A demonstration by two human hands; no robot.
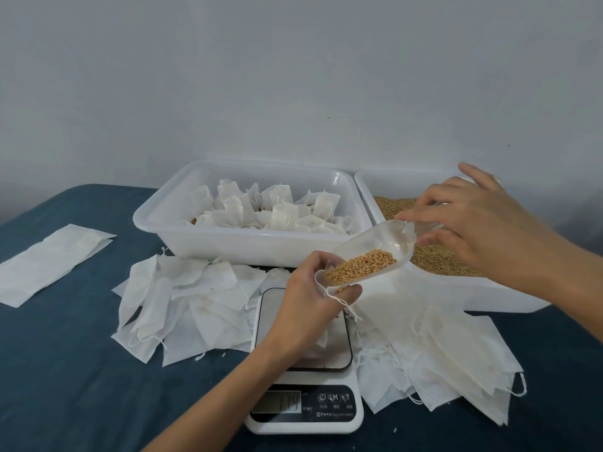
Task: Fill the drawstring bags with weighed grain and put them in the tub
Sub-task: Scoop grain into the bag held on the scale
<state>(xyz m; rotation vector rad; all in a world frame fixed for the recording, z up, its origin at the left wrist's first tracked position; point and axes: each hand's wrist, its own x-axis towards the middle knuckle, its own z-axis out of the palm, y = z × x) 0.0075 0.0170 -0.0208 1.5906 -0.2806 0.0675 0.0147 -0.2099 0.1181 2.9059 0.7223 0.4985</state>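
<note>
My right hand (483, 223) pinches the handle of a clear plastic scoop (375, 252) that is tilted down to the left, with golden grain (359, 265) lying at its lip. My left hand (310, 308) grips the mouth of a white drawstring bag (321, 344) held under that lip, over the digital scale (306, 409). The bag hangs down to the scale's steel plate; whether it rests there I cannot tell. The display shows a reading. Behind stands a white tub (248, 246) with several filled bags. At the right is a second white tub (489, 291) full of grain.
Empty white bags lie in a loose pile (186, 305) left of the scale and another pile (456, 353) to its right. A flat white sheet (49, 262) lies at the far left on the dark blue tablecloth (65, 386). A plain wall stands behind the tubs.
</note>
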